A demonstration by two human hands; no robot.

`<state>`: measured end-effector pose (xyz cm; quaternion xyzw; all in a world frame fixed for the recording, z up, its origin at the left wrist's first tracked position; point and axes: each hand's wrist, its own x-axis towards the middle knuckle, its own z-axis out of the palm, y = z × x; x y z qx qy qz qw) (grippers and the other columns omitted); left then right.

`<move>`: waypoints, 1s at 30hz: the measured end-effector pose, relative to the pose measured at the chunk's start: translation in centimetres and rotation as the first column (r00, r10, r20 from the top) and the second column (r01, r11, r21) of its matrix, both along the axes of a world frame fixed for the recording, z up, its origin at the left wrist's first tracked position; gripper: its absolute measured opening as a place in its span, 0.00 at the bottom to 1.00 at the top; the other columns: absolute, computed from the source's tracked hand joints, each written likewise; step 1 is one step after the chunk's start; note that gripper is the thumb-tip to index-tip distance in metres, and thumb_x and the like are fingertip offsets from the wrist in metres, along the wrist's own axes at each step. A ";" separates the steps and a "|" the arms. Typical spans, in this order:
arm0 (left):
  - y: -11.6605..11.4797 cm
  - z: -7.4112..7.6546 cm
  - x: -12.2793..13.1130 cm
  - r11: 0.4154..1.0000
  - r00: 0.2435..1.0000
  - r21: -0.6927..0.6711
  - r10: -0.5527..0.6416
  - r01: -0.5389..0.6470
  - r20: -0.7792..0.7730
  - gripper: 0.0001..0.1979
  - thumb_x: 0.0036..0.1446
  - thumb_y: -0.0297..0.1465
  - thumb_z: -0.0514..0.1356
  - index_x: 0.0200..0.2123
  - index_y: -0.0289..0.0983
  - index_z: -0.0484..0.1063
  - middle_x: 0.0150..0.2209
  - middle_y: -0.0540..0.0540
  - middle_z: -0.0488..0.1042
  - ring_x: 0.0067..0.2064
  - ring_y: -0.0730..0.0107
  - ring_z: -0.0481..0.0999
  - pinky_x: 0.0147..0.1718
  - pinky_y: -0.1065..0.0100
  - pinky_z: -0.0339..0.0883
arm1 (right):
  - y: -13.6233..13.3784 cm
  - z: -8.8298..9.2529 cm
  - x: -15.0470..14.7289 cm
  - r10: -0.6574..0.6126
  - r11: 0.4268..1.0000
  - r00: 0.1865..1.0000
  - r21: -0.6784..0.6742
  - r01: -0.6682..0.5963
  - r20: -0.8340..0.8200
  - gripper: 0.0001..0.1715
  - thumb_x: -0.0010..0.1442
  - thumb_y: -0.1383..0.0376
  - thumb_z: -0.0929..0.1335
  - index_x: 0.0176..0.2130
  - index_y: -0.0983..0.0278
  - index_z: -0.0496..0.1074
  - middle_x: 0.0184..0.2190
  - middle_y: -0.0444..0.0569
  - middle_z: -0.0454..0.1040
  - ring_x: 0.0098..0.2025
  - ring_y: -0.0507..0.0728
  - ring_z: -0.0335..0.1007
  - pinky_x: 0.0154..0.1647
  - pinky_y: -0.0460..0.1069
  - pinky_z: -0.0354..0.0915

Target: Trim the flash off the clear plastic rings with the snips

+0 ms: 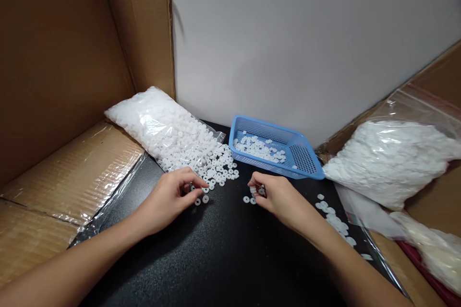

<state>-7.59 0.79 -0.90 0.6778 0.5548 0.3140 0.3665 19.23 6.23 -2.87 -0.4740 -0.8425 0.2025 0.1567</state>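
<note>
Small white plastic washers (218,165) spill in a loose pile from the mouth of a clear bag (154,120) onto the black table. At the near edge of this pile, my left hand (173,199) is curled, with thumb and forefinger closed on a washer at their tips. Two loose washers (205,199) lie just below those fingertips. My right hand (275,196) is closed around several washers, partly hidden by its fingers. Beside its fingertips, a washer (246,199) lies flat on the table. Behind my right hand stands a blue perforated basket (304,153) with many washers inside.
White discs (336,223) lie scattered right of my right forearm. A full zip bag (389,163) of white pieces leans at the right, above another clear bag (435,244). Cardboard (65,57) walls the left side, and a white panel (288,48) stands behind.
</note>
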 end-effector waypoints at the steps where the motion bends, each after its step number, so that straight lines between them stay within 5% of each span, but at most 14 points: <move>1: 0.3 0.3 -0.6 1.000 0.998 0.025 0.008 -0.006 -0.057 0.08 0.58 0.30 0.60 0.35 0.38 0.81 0.33 0.47 0.77 0.30 0.68 0.70 0.31 0.67 0.62 | 0.3 0.0 0.3 0.009 1.000 1.000 -0.022 -0.008 0.024 0.12 0.48 0.77 0.66 0.30 0.60 0.69 0.24 0.40 0.74 0.24 0.52 0.69 0.25 0.45 0.59; 8: 1.3 0.4 -2.7 0.994 0.948 -0.010 -0.107 0.109 -0.299 0.09 0.62 0.30 0.57 0.38 0.37 0.78 0.33 0.48 0.73 0.33 0.65 0.70 0.34 0.65 0.61 | 1.3 1.7 1.6 -0.028 0.999 0.999 0.036 0.027 0.019 0.09 0.53 0.71 0.67 0.34 0.59 0.75 0.28 0.44 0.78 0.25 0.54 0.69 0.28 0.47 0.62; 12: 1.2 -0.4 -2.7 0.980 0.937 -0.056 -0.199 0.191 -0.288 0.03 0.57 0.27 0.63 0.35 0.37 0.77 0.32 0.49 0.73 0.33 0.66 0.72 0.34 0.66 0.62 | 4.9 2.4 3.0 -0.191 0.961 0.980 0.193 0.199 -0.061 0.10 0.56 0.68 0.66 0.38 0.61 0.76 0.34 0.50 0.78 0.28 0.57 0.70 0.33 0.51 0.64; 16: 0.7 -1.5 -1.9 0.973 0.938 -0.061 -0.229 0.221 -0.259 0.08 0.52 0.23 0.67 0.36 0.38 0.77 0.34 0.50 0.73 0.35 0.65 0.73 0.34 0.67 0.63 | 7.1 2.3 3.1 -0.240 0.930 0.963 0.254 0.265 -0.125 0.11 0.55 0.70 0.67 0.37 0.61 0.77 0.32 0.51 0.77 0.28 0.59 0.70 0.33 0.53 0.64; 21: 0.3 -3.0 -1.1 0.982 0.958 -0.023 -0.186 0.185 -0.219 0.10 0.51 0.25 0.69 0.38 0.38 0.77 0.36 0.48 0.72 0.37 0.62 0.73 0.35 0.66 0.62 | 2.4 1.1 -1.2 -0.010 0.975 0.981 0.214 0.052 -0.194 0.12 0.66 0.67 0.64 0.45 0.61 0.76 0.38 0.53 0.78 0.32 0.58 0.72 0.34 0.52 0.68; 25: 0.2 -3.4 -1.0 0.990 0.972 -0.024 -0.144 0.142 -0.184 0.07 0.51 0.24 0.68 0.34 0.37 0.76 0.34 0.49 0.71 0.35 0.62 0.71 0.35 0.65 0.60 | -2.2 -1.5 -5.8 0.255 0.967 0.941 0.078 -0.243 -0.224 0.10 0.59 0.71 0.72 0.41 0.59 0.76 0.38 0.46 0.78 0.33 0.54 0.74 0.34 0.47 0.69; 30: 0.3 -2.5 -0.9 0.991 0.990 -0.084 -0.113 0.106 -0.084 0.04 0.52 0.25 0.65 0.27 0.37 0.73 0.30 0.49 0.71 0.32 0.64 0.70 0.33 0.65 0.60 | -3.3 -3.3 -7.7 0.212 0.975 0.911 0.008 -0.224 -0.354 0.08 0.60 0.73 0.68 0.37 0.60 0.74 0.36 0.47 0.76 0.33 0.55 0.71 0.33 0.49 0.66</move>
